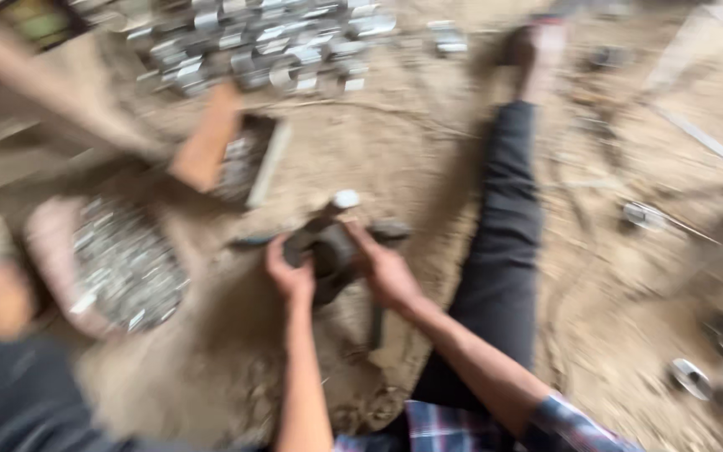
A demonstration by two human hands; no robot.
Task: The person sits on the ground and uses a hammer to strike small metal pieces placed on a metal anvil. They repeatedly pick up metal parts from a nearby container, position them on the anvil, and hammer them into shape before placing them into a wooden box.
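The picture is blurred by motion. A dark round metal block [334, 255] sits on the sandy floor between my hands. My left hand [289, 269] curls against its left side. My right hand [384, 269] presses on its right side, fingers reaching over the top. A small pale piece [345, 199] stands at the block's far edge. Whether either hand actually grips the block is unclear.
My leg in dark trousers [508, 234] stretches away on the right. Another person's arm [207, 142] reaches toward a box of metal parts [248, 159]. A pink basin [52, 251] full of shiny parts sits at left. Several metal rings [278, 42] lie at the far side.
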